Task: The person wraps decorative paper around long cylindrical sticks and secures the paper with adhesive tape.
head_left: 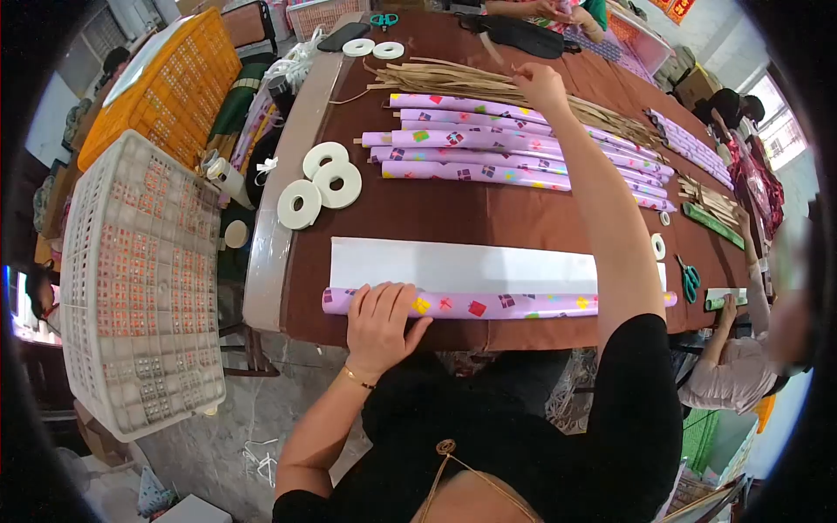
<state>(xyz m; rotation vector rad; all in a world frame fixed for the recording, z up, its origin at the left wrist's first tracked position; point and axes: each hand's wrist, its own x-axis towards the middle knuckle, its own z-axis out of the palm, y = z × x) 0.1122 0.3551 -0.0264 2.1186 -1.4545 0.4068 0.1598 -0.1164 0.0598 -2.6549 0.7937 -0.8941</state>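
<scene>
My left hand [381, 322] curves over the left part of a purple gift-wrap roll [523, 305] printed with coloured presents, its thumb along the near side. Behind that roll, a strip of the paper's white underside [462, 266] lies flat. Stretched across the table, my right hand [542, 87] is at a pile of thin brown strips [445, 80], fingertips pinched. A blurred tan strip [492, 50] shows just beyond the fingertips and seems to be in them. Between my hands lie several finished purple rolls [479, 139], side by side.
White tape rolls [338, 185] sit at the table's left side. Teal scissors [689, 281] lie at the right, near a co-worker's hand [722, 318]. Another person's hands [558, 10] are at the far edge. A white crate [144, 288] stands left of the table.
</scene>
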